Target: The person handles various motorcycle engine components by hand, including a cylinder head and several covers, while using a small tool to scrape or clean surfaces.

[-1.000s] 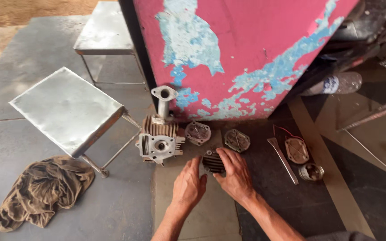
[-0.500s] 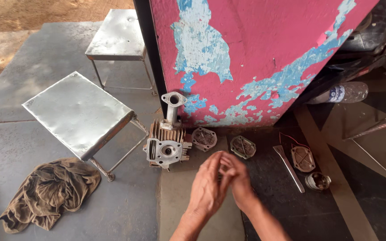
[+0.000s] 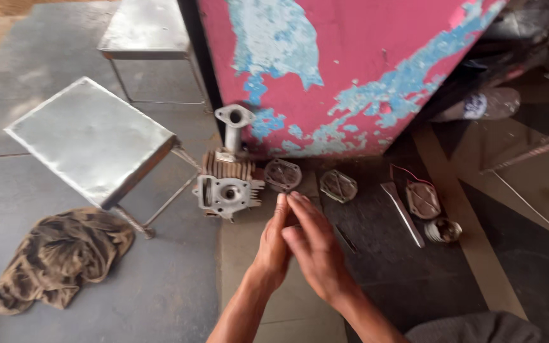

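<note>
Both hands are raised over the floor just in front of the finned engine part (image 3: pixel 228 184), the left hand (image 3: pixel 273 244) pressed flat against the right hand (image 3: pixel 316 251), fingers straight and pointing away; whether either grip holds anything between the palms cannot be told. The engine part is grey metal with ribs, a round port and an upright pipe, standing against the pink wall (image 3: pixel 351 70). Two small flat covers (image 3: pixel 283 174) lie just right of it.

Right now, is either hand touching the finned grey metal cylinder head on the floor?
No: both hands are pressed together, apart from the cylinder head.
</note>
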